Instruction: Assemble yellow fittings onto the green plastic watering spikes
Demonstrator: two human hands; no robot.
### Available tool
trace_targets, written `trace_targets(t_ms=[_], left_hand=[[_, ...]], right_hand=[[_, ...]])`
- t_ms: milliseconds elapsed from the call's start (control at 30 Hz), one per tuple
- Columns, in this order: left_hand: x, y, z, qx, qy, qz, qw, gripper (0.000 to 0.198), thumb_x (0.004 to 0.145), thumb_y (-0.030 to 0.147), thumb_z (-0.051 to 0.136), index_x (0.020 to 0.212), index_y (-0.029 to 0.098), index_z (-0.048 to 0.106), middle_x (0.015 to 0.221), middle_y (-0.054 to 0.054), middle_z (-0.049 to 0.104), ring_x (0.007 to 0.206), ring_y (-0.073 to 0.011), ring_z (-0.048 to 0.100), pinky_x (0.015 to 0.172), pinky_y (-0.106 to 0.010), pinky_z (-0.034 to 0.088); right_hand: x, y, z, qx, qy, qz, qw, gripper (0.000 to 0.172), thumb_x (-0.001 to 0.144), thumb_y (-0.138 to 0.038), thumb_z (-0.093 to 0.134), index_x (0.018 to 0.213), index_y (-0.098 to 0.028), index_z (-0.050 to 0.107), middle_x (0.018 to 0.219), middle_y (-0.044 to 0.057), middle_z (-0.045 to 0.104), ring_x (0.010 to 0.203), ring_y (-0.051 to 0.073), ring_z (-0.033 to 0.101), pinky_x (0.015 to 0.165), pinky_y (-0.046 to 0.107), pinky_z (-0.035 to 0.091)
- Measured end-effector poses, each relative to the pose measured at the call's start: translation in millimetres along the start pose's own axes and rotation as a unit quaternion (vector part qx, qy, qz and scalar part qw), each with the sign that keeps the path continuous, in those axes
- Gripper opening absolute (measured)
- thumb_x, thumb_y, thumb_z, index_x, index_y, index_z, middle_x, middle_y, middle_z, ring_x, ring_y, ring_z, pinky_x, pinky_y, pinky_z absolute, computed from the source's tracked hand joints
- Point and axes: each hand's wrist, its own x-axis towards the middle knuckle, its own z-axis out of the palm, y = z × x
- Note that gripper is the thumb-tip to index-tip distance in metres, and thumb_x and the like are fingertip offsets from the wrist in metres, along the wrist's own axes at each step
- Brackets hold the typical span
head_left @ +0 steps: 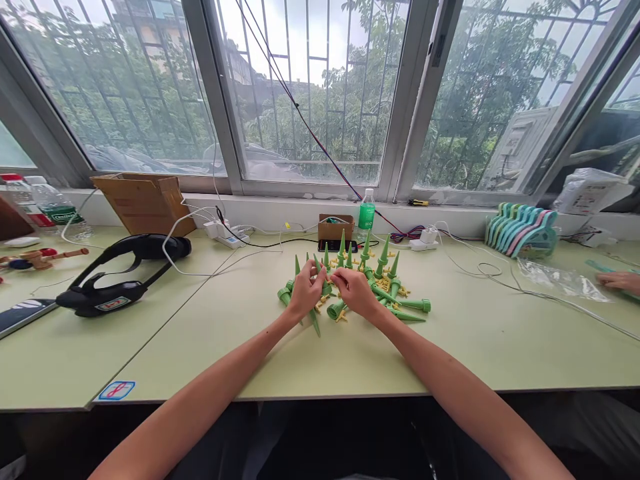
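Observation:
My left hand is closed around a green plastic spike, part of which shows beside the fingers. Close against it, my right hand pinches with thumb and forefinger; whatever lies between those fingertips is too small to make out. Around both hands is a group of green cone-shaped spikes. Several stand point up, like the spike at the back. Others lie flat, such as the spike to the right. Small yellow plastic pieces are scattered among them.
Behind the spikes are a phone, a small cardboard box and a green-labelled bottle. A black headset and white cables lie left. Pastel hangers and a plastic bag are right, near another person's hand.

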Motion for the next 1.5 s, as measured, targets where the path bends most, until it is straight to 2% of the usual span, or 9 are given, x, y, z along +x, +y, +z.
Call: trace_targets(t_ms=[367,633,800,1167,1500], left_hand=[[1.2,-5.6,0.3,-0.050,0.007,-0.034,0.998,0.028,0.083,0.045,0.055,0.083,0.019,0.046,0.059,0.005,0.048,0.040,-0.0037,0.032,0.038,-0.016,0.022],[1.5,-0.9,0.1,-0.107,-0.003,-0.075,0.991,0.031,0.082,0.048,0.057,0.086,0.020,0.044,0.055,0.007,0.048,0.036,-0.0033,0.032,0.036,-0.016,0.027],[1.9,0.4,0.4,-0.136,-0.004,-0.096,0.986,0.032,0.080,0.048,0.058,0.087,0.020,0.044,0.058,0.007,0.051,0.033,-0.0031,0.032,0.031,-0.017,0.025],[1.6,1.1,-0.2,-0.122,-0.015,-0.076,0.989,0.032,0.081,0.048,0.057,0.086,0.020,0.044,0.061,0.006,0.052,0.035,-0.0028,0.032,0.033,-0.017,0.025],[2.4,-1.8,-1.2,-0.042,-0.030,-0.023,0.998,0.029,0.083,0.047,0.055,0.086,0.018,0.049,0.060,0.005,0.046,0.041,-0.0038,0.029,0.038,-0.018,0.021]], right_hand=[[-0.6,-3.2,-0.2,-0.009,0.011,0.001,1.000,0.028,0.094,-0.032,0.042,0.073,-0.018,0.055,0.065,0.001,0.055,0.058,0.012,0.044,0.058,0.023,0.033],[-0.4,-3.1,0.1,-0.001,0.009,0.001,1.000,0.028,0.093,-0.033,0.042,0.074,-0.018,0.055,0.064,0.000,0.054,0.057,0.012,0.044,0.057,0.023,0.033],[-0.2,-3.7,-0.6,0.006,0.006,0.003,1.000,0.027,0.093,-0.033,0.042,0.074,-0.017,0.055,0.063,-0.001,0.053,0.056,0.011,0.043,0.056,0.022,0.033],[-0.9,-6.0,-2.5,0.008,0.007,0.007,1.000,0.027,0.093,-0.032,0.042,0.074,-0.018,0.055,0.064,0.000,0.054,0.055,0.011,0.042,0.055,0.023,0.032],[-0.4,-3.7,-1.6,0.006,0.010,0.001,1.000,0.029,0.094,-0.033,0.042,0.072,-0.018,0.054,0.061,-0.001,0.051,0.054,0.011,0.041,0.055,0.022,0.031]])
